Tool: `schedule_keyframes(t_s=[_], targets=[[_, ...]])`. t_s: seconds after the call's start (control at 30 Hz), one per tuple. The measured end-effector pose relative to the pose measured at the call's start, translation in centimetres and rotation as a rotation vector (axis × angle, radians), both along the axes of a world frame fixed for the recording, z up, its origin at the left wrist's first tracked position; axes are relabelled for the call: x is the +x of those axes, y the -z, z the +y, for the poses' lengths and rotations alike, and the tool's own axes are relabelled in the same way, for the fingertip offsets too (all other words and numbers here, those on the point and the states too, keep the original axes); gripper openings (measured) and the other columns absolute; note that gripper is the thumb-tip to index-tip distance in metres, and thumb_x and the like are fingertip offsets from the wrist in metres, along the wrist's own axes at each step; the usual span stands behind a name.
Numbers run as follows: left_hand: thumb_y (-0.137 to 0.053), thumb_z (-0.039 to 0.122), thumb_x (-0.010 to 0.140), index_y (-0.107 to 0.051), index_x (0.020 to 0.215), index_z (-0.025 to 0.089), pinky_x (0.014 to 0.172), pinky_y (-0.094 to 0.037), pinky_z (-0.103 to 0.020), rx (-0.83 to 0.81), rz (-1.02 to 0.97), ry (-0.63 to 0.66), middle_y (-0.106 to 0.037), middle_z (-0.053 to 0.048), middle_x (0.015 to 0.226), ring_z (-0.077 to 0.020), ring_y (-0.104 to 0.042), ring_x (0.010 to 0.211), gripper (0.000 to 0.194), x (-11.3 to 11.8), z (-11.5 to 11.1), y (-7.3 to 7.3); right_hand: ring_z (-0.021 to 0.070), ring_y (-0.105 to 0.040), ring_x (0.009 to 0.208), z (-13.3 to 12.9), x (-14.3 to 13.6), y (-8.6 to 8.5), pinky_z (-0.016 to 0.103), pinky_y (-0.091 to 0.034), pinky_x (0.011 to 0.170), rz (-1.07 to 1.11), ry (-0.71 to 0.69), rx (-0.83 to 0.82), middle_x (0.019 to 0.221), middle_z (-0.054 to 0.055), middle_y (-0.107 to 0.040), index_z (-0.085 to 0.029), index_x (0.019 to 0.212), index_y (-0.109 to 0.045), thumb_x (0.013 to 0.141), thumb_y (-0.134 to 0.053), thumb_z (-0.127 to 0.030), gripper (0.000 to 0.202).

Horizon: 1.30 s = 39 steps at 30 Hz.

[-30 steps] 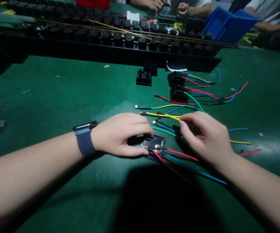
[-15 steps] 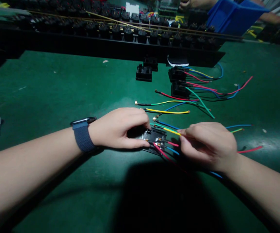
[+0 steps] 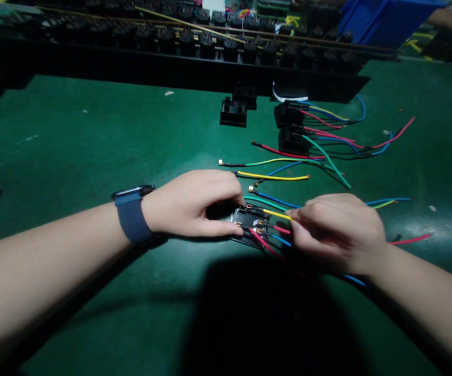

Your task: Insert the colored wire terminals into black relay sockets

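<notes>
A small black plastic socket housing (image 3: 250,219) with metal terminals lies on the green surface. My left hand (image 3: 202,203) grips it from the left between thumb and fingers. Red and blue wires (image 3: 281,239) run out of its right side. My right hand (image 3: 335,235) pinches a yellow wire (image 3: 276,214) between thumb and forefinger. That wire's dark-sleeved terminal end is at the upper part of the housing; whether it is seated I cannot tell. Just above lie a blue wire (image 3: 273,198) and a green wire (image 3: 259,199), partly hidden by my right hand.
Loose wires, including a yellow one (image 3: 273,176), lie beyond my hands. Two wired black sockets (image 3: 292,140) and two bare ones (image 3: 234,113) sit farther back. A long black rack (image 3: 151,68) spans the rear, with a blue bin (image 3: 382,23) at back right.
The yellow wire's terminal end has come closer to the upper part of the housing. My left hand keeps its grip. The whole view has shifted slightly.
</notes>
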State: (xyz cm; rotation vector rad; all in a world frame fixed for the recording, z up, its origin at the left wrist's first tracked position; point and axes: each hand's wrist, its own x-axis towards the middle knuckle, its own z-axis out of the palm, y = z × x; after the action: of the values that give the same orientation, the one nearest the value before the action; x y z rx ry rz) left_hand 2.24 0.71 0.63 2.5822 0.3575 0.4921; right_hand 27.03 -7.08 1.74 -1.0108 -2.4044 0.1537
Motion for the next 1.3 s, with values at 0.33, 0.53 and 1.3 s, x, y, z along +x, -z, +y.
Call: schedule_keyframes(t_s=[0.33,0.53,1.3], targets=[[-0.062,0.044,0.084,-0.061,0.093,0.011,0.074,-0.046,-0.027,0.008,0.004,-0.006,-0.065,-0.010,0.088,-0.0185,-0.060,0.083,0.035,-0.11,-0.05,0.02,0.0116,-0.044,0.048,0.15,0.17,0.19,0.028,-0.030,0.050,-0.046,-0.044,-0.036,0.054,-0.001,-0.054,-0.017,0.075,-0.063,0.084,-0.053,-0.010,0.015],[-0.061,0.045,0.084,-0.061,0.094,0.012,0.073,-0.045,-0.026,0.009,0.003,-0.010,-0.065,-0.009,0.088,-0.0178,-0.060,0.082,0.035,-0.01,-0.03,-0.09,0.0115,-0.049,0.048,0.06,-0.12,0.09,0.027,-0.033,0.051,-0.077,-0.015,-0.062,0.055,0.000,-0.058,-0.017,0.075,-0.063,0.085,-0.051,-0.011,0.017],[-0.062,0.044,0.084,-0.060,0.094,0.013,0.068,-0.043,-0.024,0.011,-0.001,0.003,-0.064,-0.007,0.087,-0.0152,-0.058,0.076,0.032,0.05,-0.11,-0.25,0.0114,-0.050,0.050,-0.46,0.37,0.66,0.027,-0.031,0.052,-0.077,-0.129,-0.168,0.060,-0.003,-0.060,-0.018,0.114,-0.062,0.083,-0.055,-0.017,0.031]])
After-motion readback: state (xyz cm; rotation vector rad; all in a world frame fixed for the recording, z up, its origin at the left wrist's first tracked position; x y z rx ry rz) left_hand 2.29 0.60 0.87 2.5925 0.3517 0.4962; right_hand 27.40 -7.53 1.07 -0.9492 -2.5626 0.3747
